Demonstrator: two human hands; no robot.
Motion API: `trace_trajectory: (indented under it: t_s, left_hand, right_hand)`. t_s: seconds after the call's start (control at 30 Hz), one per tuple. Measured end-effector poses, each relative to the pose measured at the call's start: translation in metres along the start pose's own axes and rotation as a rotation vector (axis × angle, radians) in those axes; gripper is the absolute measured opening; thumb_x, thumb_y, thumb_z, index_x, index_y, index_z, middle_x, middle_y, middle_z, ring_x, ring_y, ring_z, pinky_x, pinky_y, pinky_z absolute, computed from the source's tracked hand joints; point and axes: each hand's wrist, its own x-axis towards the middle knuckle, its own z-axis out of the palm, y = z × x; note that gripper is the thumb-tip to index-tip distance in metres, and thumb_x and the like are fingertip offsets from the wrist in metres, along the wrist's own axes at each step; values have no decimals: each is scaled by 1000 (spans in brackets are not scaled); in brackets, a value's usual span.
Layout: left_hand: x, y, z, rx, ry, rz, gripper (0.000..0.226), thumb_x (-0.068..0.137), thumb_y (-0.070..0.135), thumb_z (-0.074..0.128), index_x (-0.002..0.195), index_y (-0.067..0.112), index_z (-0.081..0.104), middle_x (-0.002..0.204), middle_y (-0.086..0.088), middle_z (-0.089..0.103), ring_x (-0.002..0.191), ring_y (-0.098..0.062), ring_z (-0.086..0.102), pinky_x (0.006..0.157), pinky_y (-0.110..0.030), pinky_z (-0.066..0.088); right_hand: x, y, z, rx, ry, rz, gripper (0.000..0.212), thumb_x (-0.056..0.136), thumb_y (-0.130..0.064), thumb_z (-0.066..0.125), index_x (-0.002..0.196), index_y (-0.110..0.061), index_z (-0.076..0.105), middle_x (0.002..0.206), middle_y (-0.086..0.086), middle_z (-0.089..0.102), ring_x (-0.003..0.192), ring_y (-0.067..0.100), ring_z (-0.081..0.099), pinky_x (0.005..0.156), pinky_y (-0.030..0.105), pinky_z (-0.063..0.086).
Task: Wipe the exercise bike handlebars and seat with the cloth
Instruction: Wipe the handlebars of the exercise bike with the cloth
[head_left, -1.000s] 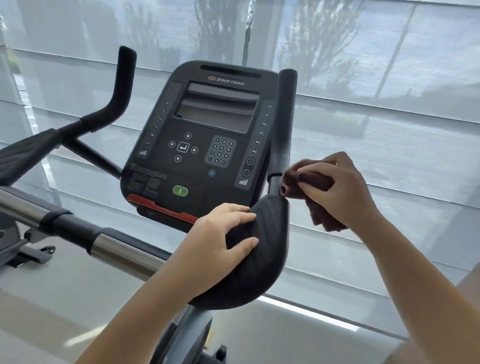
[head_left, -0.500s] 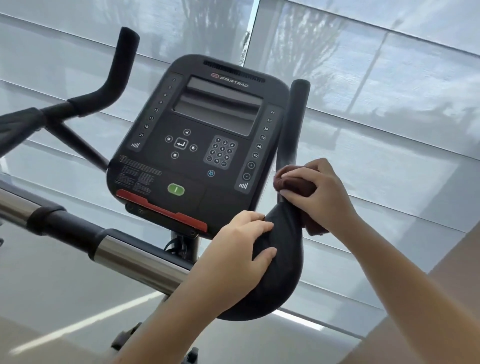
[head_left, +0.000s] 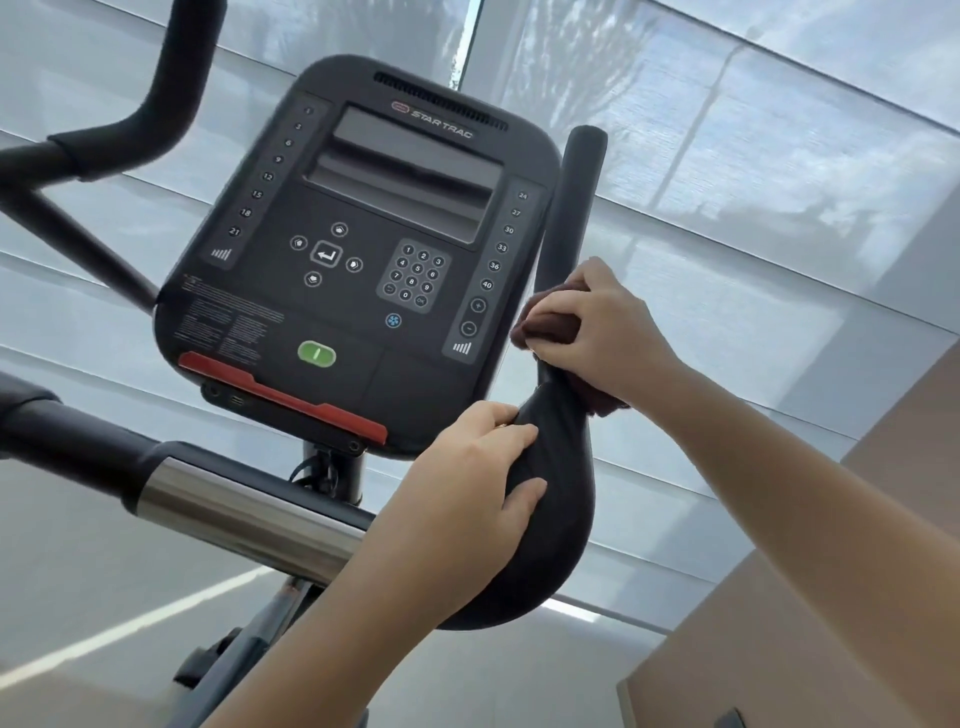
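The exercise bike's right handlebar has an upright black grip (head_left: 576, 208) and below it a wide padded elbow rest (head_left: 558, 514). My right hand (head_left: 605, 332) is shut on a dark brown cloth (head_left: 545, 325), wrapped around the base of the upright grip where it meets the pad. My left hand (head_left: 467, 499) clasps the left side of the padded rest, fingers curled over its top. The left handlebar (head_left: 171, 88) curves upward at the upper left. The seat is out of view.
The black console (head_left: 363, 249) with keypad, green button and red strip stands just left of my hands. A chrome and black crossbar (head_left: 208, 499) runs from the lower left. Window blinds fill the background; a tan wall (head_left: 857, 597) is at lower right.
My right hand with the cloth slid onto the base of the upright grip and closed around it. The view has tilted upward and moved nearer the console. The left hand stays on the pad.
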Motion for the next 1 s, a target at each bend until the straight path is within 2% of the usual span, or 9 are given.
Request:
trace_trajectory:
  t_s: [0.23,0.43,0.5,0.57,0.67,0.77,0.87,0.93,1.0]
  left_hand:
    - [0,1,0,27,-20,-13,42,87,18,58,128,10,50,133,0,45,118,-15,43,89,-10,23]
    - [-1,4,-2,86,-29,-35,42,88,19,57,128,9,49,135,-2,44,120,-16,42,92,-14,24]
    - [-1,6,-4,98,-44,-43,41,88,19,57,127,8,50,136,-4,44,121,-17,42,95,-17,26]
    - [-2,6,-6,118,-73,-37,40,88,19,56,126,6,51,136,-6,44,122,-18,41,98,-21,28]
    - [-7,10,-10,219,-108,-5,34,87,14,58,117,-2,57,130,-15,50,116,-28,48,96,-34,38]
    - [-17,11,-6,312,-63,60,23,75,0,68,96,-11,65,108,-27,63,93,-40,62,80,-48,52]
    - [-29,12,-3,364,10,93,23,74,-3,69,96,-9,66,102,-26,65,90,-38,64,76,-47,53]
    - [-36,13,-3,376,40,106,23,75,-4,67,98,-8,66,102,-25,66,93,-37,63,77,-45,52]
    - [-43,14,-3,381,69,111,22,78,-4,63,99,-8,66,102,-23,66,96,-36,63,80,-45,52]
  right_hand:
    - [-15,7,-3,109,-83,16,18,71,-29,70,86,-38,69,93,-3,48,88,12,54,83,25,41]
    - [-25,8,14,394,268,239,16,74,-25,73,79,-39,68,77,-22,55,74,-5,55,71,10,41]
    - [-46,14,16,686,307,404,10,75,-22,72,82,-30,72,70,-14,64,62,3,59,66,24,48]
    - [-69,15,21,790,329,502,13,73,-25,73,86,-25,72,76,-2,70,66,15,65,69,36,53]
    - [-97,4,27,802,410,552,13,71,-28,76,81,-34,71,92,1,70,85,20,67,81,43,54]
    - [-113,-9,28,706,482,499,25,70,-24,76,73,-45,65,94,-4,64,87,6,63,76,26,53]
    - [-130,-26,26,637,491,459,30,71,-21,75,75,-48,62,94,-2,58,81,-6,59,67,12,50]
    - [-140,-36,26,568,494,439,25,72,-22,75,82,-42,65,92,-6,54,85,-2,57,79,22,52]
    - [-147,-45,28,536,499,438,22,72,-22,75,88,-35,69,91,-8,50,86,7,58,78,36,54]
